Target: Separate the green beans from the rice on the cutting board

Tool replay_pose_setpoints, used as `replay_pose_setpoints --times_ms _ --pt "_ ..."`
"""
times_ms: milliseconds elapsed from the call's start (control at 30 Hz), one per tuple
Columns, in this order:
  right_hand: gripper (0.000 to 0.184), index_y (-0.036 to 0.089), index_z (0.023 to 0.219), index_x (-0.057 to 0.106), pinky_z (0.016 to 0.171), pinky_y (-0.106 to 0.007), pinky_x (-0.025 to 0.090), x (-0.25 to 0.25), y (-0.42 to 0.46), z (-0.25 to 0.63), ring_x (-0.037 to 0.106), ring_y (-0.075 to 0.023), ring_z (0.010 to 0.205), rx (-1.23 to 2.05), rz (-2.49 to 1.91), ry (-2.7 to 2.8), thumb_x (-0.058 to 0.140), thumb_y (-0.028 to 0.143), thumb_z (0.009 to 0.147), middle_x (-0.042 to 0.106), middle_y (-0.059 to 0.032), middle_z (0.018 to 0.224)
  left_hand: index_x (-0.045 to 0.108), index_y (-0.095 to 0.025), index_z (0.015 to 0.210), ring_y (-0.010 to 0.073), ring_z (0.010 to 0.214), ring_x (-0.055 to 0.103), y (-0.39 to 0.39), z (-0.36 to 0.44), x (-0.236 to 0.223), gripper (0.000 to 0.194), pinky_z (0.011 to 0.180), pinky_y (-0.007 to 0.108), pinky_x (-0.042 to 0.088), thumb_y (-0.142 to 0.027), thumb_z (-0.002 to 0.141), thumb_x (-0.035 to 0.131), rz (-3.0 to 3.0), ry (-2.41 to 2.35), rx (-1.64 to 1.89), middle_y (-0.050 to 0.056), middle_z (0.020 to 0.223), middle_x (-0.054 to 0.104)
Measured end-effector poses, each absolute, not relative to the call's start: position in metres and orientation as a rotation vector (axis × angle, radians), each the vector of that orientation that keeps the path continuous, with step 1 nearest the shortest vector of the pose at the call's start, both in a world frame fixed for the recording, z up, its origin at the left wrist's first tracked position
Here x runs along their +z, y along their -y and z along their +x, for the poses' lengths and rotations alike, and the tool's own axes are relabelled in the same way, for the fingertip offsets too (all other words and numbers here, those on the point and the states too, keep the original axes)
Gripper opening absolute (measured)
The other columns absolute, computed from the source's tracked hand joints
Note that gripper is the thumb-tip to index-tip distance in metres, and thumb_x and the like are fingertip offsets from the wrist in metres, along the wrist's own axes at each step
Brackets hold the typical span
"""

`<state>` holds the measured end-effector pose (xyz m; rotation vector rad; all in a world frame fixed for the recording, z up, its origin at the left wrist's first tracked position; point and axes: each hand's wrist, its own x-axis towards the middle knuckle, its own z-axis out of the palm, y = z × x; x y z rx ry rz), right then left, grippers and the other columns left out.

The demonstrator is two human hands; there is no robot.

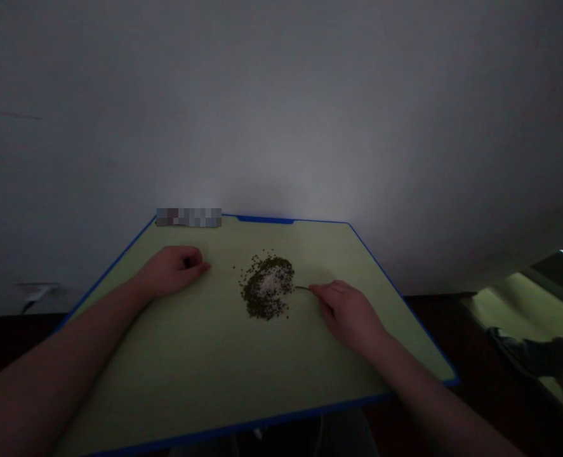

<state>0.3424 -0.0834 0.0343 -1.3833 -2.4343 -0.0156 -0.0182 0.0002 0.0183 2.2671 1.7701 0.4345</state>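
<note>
A pile of small green beans (262,304) mixed with pale, rice-like grains (272,279) lies in the middle of the pale yellow-green table (205,368), with a few beans scattered along its far side. My right hand (345,311) is closed in a pinch on a thin-handled utensil (302,288) just right of the pile. The utensil points left at the grains; its head is too dim to make out. To the left of the pile, my left hand (179,270) rests on the tabletop in a loose fist, apart from the beans. I see nothing in its fingers.
Blue edging (319,221) runs round the folding table, which stands against a pale wall (281,114). A blurred-out flat object (188,218) lies at the far left corner. At the right are another pale surface (504,304) and part of a person's dark-clothed limb (538,352).
</note>
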Motion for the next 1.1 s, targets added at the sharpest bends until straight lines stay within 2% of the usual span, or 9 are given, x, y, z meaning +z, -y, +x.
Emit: replay_pose_setpoints --times_ms 233,633,900,1100 --pt "0.033 0.014 0.112 0.066 0.08 -0.035 0.052 0.037 0.089 0.348 0.064 -0.0204 0.085 0.045 -1.334 2.416 0.044 0.011 0.088 0.071 -0.0084 0.092 0.049 -0.018 0.063 0.0135 0.056 0.048 0.001 -0.016 0.02 0.031 0.055 0.026 0.032 -0.045 0.079 0.047 2.241 -1.761 0.442 -0.001 0.057 0.052" --pt "0.032 0.012 0.112 0.066 0.082 -0.033 0.051 0.034 0.096 0.343 0.063 -0.0206 0.087 0.008 -1.35 2.365 0.046 0.009 0.086 0.071 -0.0095 0.096 0.049 -0.018 0.062 0.0129 0.055 0.047 0.0 -0.018 0.02 0.032 0.055 0.026 0.032 -0.045 0.079 0.047 2.275 -1.755 0.463 -0.001 0.057 0.05" --pt "0.034 0.013 0.112 0.066 0.08 -0.033 0.051 0.036 0.096 0.341 0.063 -0.0194 0.085 0.098 -1.23 2.433 0.045 0.007 0.086 0.072 -0.0078 0.092 0.05 -0.018 0.063 0.0129 0.056 0.047 -0.001 -0.019 0.017 0.032 0.055 0.025 0.032 -0.045 0.079 0.047 2.272 -1.739 0.467 -0.001 0.057 0.051" --pt "0.033 0.013 0.111 0.066 0.08 -0.034 0.052 0.038 0.106 0.341 0.064 -0.0196 0.086 0.139 -1.334 2.338 0.045 0.01 0.085 0.071 -0.0087 0.094 0.049 -0.018 0.063 0.0135 0.056 0.047 -0.001 -0.019 0.017 0.032 0.055 0.026 0.032 -0.046 0.079 0.047 2.271 -1.746 0.46 -0.001 0.057 0.051"
